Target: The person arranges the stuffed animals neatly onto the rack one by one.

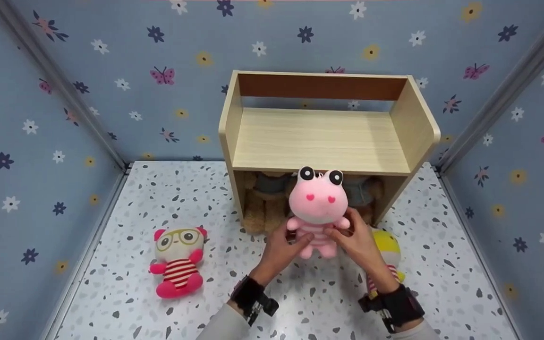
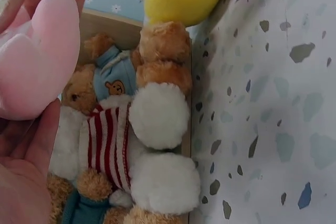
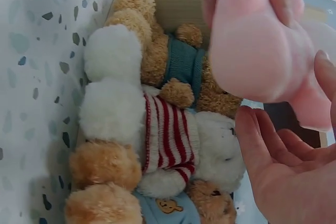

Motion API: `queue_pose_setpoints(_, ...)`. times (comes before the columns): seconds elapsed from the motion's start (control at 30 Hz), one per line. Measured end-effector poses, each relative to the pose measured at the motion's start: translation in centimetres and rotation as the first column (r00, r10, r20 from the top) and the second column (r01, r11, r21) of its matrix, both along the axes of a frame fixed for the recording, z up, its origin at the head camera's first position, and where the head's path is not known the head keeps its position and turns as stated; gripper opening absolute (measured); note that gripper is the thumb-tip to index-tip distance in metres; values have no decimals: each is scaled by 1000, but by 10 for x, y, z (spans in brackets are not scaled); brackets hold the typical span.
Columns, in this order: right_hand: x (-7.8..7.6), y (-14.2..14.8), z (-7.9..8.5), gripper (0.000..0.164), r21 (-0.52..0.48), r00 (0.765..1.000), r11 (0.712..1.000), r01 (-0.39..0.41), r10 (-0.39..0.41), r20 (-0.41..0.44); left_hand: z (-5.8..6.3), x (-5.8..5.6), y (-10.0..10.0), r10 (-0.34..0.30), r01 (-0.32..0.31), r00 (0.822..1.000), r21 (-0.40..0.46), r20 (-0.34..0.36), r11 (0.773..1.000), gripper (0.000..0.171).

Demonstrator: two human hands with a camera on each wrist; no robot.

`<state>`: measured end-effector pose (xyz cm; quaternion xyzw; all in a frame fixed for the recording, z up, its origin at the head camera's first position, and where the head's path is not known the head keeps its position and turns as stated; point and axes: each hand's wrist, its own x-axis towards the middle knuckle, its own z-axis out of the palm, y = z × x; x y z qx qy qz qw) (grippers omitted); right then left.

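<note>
A pink plush toy (image 1: 318, 203) with bulging round eyes and heart-shaped cheek marks is held upright, face toward the head camera, in front of a small wooden shelf (image 1: 319, 141). My left hand (image 1: 281, 248) grips its striped body on one side, thumb in front. On the other side my right hand (image 1: 359, 241) holds it, thumb on the belly and fingers behind. Inside the lower compartment sit teddy bears, partly hidden in the head view: a white one in a striped sweater (image 2: 107, 140), one in light blue (image 2: 113, 74) and one in teal (image 3: 181, 66).
A pink-and-white plush panda (image 1: 180, 264) with glasses lies on the speckled tabletop (image 1: 111, 283) at the left. Under my right forearm lies a yellow-headed plush toy (image 1: 387, 243), partly covered. Flower-patterned walls (image 1: 158, 118) enclose the back and both sides.
</note>
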<state>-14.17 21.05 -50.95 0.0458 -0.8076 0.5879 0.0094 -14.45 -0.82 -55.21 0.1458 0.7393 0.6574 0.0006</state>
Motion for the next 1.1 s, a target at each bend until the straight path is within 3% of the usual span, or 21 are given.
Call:
queue_pose_setpoints(0.17, 2, -1, -2, 57, -6, 997, 1000, -2, 2, -74, 3, 1, 7, 4, -4, 1000, 50, -9, 999, 48)
queue_pose_setpoints(0.33, 3, -2, 0, 53, -44, 993, 998, -33, 27, -118, 6, 2, 11, -2, 4, 1000, 81, -24, 997, 45)
queue_pose_setpoints(0.53, 7, -2, 10, 50, -95, 992, 995, 19, -31, -122, 13, 4, 9, -97, 101, 991, 42, -92, 994, 47)
queue_pose_setpoints(0.73, 4, 6, 36, 44, -109, 979, 992, 55, -75, -188, 10, 7, -3, -162, 167, 978, 28, -135, 985, 52)
queue_pose_setpoints(1.1, -28, 34, 98, 46, -146, 917, 986, 82, -132, -375, -4, 13, -31, -68, 64, 993, -37, -101, 997, 47)
